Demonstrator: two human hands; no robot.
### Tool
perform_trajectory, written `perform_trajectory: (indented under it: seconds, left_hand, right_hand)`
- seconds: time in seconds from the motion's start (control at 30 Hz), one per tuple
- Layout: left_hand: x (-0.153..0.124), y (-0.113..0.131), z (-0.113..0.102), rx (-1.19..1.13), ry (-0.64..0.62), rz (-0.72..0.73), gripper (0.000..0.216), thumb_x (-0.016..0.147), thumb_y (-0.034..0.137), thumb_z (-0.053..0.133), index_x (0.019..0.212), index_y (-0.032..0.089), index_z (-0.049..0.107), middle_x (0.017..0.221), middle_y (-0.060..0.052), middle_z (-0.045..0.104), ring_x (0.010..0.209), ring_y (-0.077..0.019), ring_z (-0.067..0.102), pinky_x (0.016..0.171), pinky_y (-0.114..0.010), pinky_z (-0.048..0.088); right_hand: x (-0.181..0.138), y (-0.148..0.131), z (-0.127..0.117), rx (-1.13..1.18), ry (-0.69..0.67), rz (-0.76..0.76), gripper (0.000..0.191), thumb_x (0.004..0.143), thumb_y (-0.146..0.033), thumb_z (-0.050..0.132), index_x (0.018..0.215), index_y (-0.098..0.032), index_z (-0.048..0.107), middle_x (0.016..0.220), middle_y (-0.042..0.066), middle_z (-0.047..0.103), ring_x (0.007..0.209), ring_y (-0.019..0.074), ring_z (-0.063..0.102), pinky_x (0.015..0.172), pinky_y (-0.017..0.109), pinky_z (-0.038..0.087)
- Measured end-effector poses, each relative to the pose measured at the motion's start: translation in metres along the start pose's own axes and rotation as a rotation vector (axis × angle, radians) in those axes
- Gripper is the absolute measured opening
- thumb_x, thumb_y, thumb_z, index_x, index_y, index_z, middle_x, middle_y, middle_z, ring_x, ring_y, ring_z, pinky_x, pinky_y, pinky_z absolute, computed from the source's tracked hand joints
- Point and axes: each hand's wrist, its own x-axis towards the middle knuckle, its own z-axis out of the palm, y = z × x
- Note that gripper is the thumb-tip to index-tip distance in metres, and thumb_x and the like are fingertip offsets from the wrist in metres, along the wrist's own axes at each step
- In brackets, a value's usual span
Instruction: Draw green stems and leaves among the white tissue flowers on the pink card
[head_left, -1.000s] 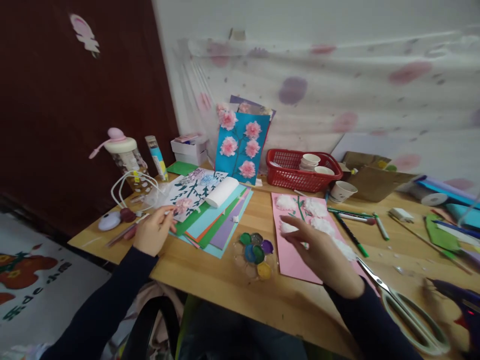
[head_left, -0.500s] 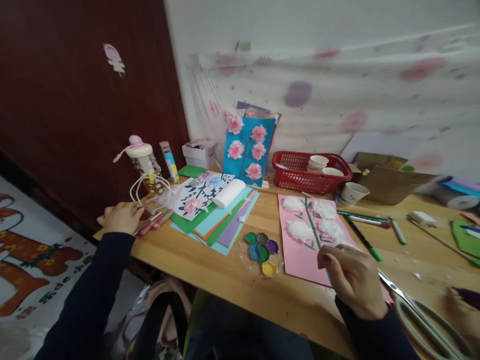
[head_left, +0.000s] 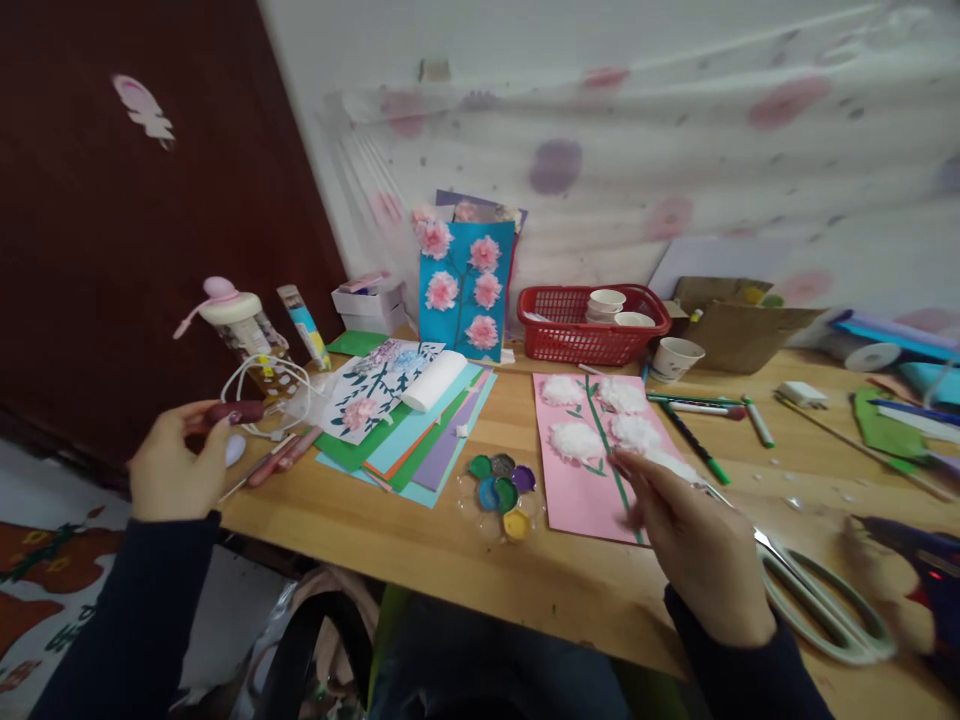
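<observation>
My left hand (head_left: 180, 460) is closed on a small dark red tube (head_left: 236, 411), held above the left end of the table. Beneath it lie a thin brush (head_left: 259, 468) and pinkish-brown sticks (head_left: 285, 455); a white cable (head_left: 300, 390) loops just behind. My right hand (head_left: 697, 540) hovers over the lower right of a pink card (head_left: 566, 503), its fingertips pressed together; whatever may be between them is too small to make out. White fluffy cotton tufts (head_left: 576, 441) and a green painted stem (head_left: 598, 410) cover the card. Scissors (head_left: 817, 600) lie beside my right wrist.
Another person's hand (head_left: 892, 590) is blurred at the right edge beside a dark glue gun (head_left: 930, 570) with a red light. Paint pots (head_left: 507, 494) and coloured papers (head_left: 450, 450) lie mid-table. Behind stand a blue flower card (head_left: 459, 300), red basket (head_left: 555, 340), paper cup (head_left: 675, 358) and bottle (head_left: 240, 320).
My left hand has lifted off the table with the dark red tube. My right hand's fingers have stretched toward the card. The glue gun has come further into view; the camera has turned slightly right.
</observation>
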Motion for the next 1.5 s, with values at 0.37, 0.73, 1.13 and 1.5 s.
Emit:
perform_trajectory:
  seconds: [0.37, 0.73, 1.13, 1.5]
  left_hand:
    - [-0.186, 0.203, 0.064, -0.842, -0.415, 0.450, 0.020, 0.098, 0.029, 0.047, 0.115, 0.025, 0.056, 0.108, -0.005, 0.067, 0.103, -0.0188, 0.063, 0.087, -0.027, 0.049]
    - [-0.171, 0.207, 0.094, -0.633, -0.353, 0.878, 0.049, 0.101, 0.049, 0.024, 0.086, 0.016, 0.057, 0.077, -0.010, 0.061, 0.075, -0.0248, 0.054, 0.070, -0.037, 0.039]
    - [-0.161, 0.203, 0.077, -0.715, -0.811, 0.127, 0.058, 0.099, 0.049, 0.024, 0.048, 0.023, 0.035, 0.033, 0.003, 0.037, 0.032, -0.0133, 0.043, 0.042, -0.025, 0.032]
    - [-0.162, 0.199, 0.079, -1.302, -1.051, -0.349, 0.061, 0.091, 0.067, 0.037, 0.056, 0.019, 0.046, 0.043, 0.003, 0.042, 0.038, -0.0104, 0.042, 0.046, -0.024, 0.036]
  right_hand:
    - [-0.049, -0.073, 0.039, 0.772, -0.233, 0.795, 0.072, 0.085, -0.078, 0.018, 0.074, -0.018, 0.056, 0.047, -0.003, 0.044, 0.042, 0.0115, 0.042, 0.038, 0.022, 0.027]
    - [-0.058, -0.045, 0.032, 0.525, -0.261, 0.694, 0.065, 0.088, -0.072, 0.027, 0.056, -0.021, 0.050, 0.046, -0.001, 0.043, 0.045, 0.0135, 0.043, 0.044, 0.026, 0.039]
    - [-0.049, -0.041, 0.016, 0.413, -0.147, -0.047, 0.026, 0.088, -0.016, 0.060, 0.112, -0.025, 0.054, 0.105, 0.007, 0.060, 0.099, 0.0188, 0.062, 0.083, 0.032, 0.054]
    - [-0.054, -0.047, 0.013, 0.564, -0.033, 0.063, 0.028, 0.087, -0.015, 0.063, 0.113, -0.024, 0.056, 0.108, 0.009, 0.058, 0.100, 0.0196, 0.062, 0.080, 0.034, 0.057]
